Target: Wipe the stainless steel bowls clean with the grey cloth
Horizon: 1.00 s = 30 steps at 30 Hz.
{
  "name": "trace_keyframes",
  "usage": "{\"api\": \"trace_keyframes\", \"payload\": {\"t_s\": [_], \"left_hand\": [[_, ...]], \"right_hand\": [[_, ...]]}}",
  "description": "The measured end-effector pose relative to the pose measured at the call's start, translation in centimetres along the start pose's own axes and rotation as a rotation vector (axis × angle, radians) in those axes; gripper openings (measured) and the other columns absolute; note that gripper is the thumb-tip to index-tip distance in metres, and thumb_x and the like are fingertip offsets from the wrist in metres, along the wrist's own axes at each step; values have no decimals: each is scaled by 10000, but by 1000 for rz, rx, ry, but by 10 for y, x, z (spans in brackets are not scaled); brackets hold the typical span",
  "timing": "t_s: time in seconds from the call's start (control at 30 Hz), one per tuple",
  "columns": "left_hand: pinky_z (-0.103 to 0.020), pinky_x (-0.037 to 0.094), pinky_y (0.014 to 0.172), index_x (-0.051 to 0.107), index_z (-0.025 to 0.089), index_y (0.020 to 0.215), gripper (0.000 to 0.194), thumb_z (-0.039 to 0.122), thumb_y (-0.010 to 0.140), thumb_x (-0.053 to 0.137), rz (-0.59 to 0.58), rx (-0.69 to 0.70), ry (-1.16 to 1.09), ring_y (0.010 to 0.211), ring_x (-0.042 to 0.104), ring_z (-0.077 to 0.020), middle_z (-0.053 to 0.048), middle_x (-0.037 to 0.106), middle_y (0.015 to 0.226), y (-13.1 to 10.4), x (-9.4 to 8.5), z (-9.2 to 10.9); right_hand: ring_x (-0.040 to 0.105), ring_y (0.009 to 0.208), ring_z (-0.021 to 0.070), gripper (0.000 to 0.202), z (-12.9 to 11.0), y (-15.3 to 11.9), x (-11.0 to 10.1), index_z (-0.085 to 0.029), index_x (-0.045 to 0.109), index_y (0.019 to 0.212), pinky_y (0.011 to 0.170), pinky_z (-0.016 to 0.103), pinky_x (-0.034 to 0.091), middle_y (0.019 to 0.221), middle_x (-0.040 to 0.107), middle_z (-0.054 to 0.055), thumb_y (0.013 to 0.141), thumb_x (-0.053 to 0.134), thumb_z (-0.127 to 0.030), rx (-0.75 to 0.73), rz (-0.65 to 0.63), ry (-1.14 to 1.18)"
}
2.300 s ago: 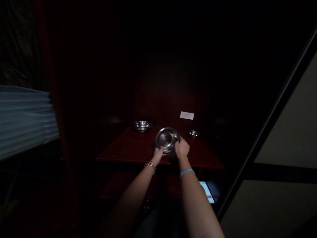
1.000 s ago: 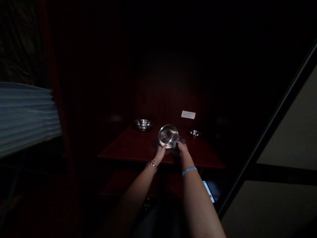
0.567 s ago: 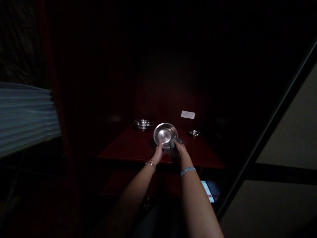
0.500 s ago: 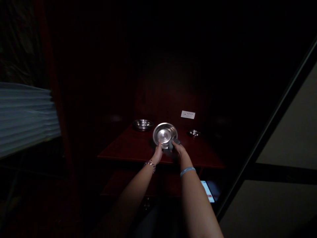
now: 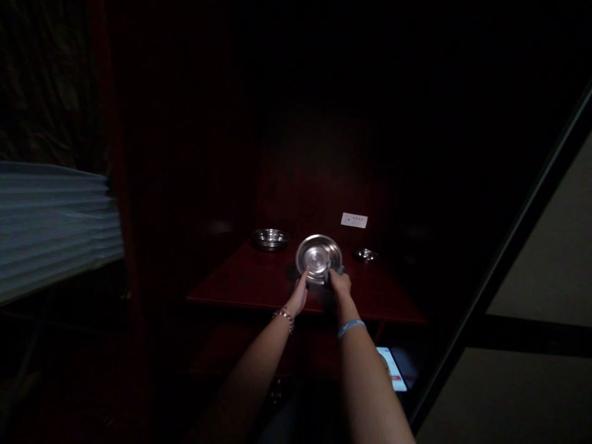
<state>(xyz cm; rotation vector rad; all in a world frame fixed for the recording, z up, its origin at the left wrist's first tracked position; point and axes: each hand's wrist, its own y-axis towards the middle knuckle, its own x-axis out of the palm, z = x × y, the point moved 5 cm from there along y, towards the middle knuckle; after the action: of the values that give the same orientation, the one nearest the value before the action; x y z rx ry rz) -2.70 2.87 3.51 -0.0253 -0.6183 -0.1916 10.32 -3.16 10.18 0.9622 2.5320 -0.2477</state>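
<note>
A shiny steel bowl (image 5: 316, 256) is tilted up toward me above the dark red shelf (image 5: 259, 287). My left hand (image 5: 300, 293) grips its lower left rim, thumb on the inside face. My right hand (image 5: 340, 282) is closed on a grey cloth (image 5: 327, 272), which it presses against the bowl's lower right side. Behind on the left of the shelf sit several stacked steel bowls (image 5: 271, 238). A smaller steel bowl (image 5: 366, 254) stands at the right.
A white socket plate (image 5: 354, 220) is on the back wall. Lower right, a lit phone (image 5: 393, 370) lies beside my right forearm. A pale pleated shade (image 5: 55, 225) is at the left, and a slanted dark frame edge (image 5: 509, 228) runs along the right.
My right hand has shifted the cloth along the bowl's right side, its fingers now more curled. The whole scene sits slightly lower and to the right as the camera moved.
</note>
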Motion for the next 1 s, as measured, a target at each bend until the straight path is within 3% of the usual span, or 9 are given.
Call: {"api": "trace_keyframes", "payload": {"t_s": [0.13, 0.23, 0.33, 0.47, 0.57, 0.73, 1.0], "left_hand": [[-445, 325, 1186, 677, 219, 1110, 317, 413, 860, 706, 7, -7, 106, 1453, 413, -247, -119, 593, 1440, -5, -1, 2], [-468, 402, 1131, 646, 250, 1186, 353, 404, 872, 692, -14, 17, 98, 1380, 503, -252, -113, 606, 1419, -5, 0, 3], [-455, 504, 1028, 589, 269, 1277, 405, 393, 898, 661, -56, 23, 46, 1251, 609, -245, -116, 629, 1375, -3, 2, 5], [-463, 571, 927, 473, 292, 1405, 597, 361, 866, 719, -25, 34, 5, 1182, 645, -251, -147, 601, 1391, -2, -1, 6], [-510, 572, 927, 559, 240, 1303, 486, 332, 859, 735, -68, 41, 45, 1153, 657, -263, -155, 643, 1316, -2, 0, 4], [-517, 563, 963, 648, 149, 1050, 182, 240, 897, 681, -104, 17, 81, 1077, 683, -234, -151, 705, 1155, 1, 0, -4], [-479, 541, 1006, 647, 160, 1074, 217, 116, 864, 671, -16, -6, 22, 1091, 687, -225, -126, 719, 1166, 7, -4, -7]], "right_hand": [[695, 1085, 305, 491, 1, -2, -31, -136, 716, 1176, 850, 364, 553, 1146, 714, 210, 916, 516, -502, -33, 152, -215], [700, 1062, 314, 483, 0, -5, -43, -160, 715, 1186, 877, 402, 542, 1112, 720, 201, 914, 539, -518, -108, 231, -344], [696, 1058, 315, 449, 2, -4, -48, -180, 719, 1182, 897, 414, 530, 1094, 725, 183, 903, 580, -503, -192, 215, -443], [695, 1049, 285, 421, 7, 1, -54, -240, 708, 1219, 901, 387, 522, 1106, 733, 122, 914, 566, -493, -265, 168, -408], [693, 1050, 268, 418, 9, 4, -60, -258, 696, 1249, 895, 361, 521, 1118, 734, 98, 921, 556, -477, -256, 168, -356], [695, 1059, 274, 410, 7, 5, -58, -219, 695, 1257, 904, 348, 514, 1120, 736, 125, 924, 567, -422, -257, 157, -361], [689, 1119, 297, 405, 3, 4, -35, -107, 689, 1238, 934, 344, 519, 1153, 719, 212, 967, 509, -347, -155, 177, -370]]}}
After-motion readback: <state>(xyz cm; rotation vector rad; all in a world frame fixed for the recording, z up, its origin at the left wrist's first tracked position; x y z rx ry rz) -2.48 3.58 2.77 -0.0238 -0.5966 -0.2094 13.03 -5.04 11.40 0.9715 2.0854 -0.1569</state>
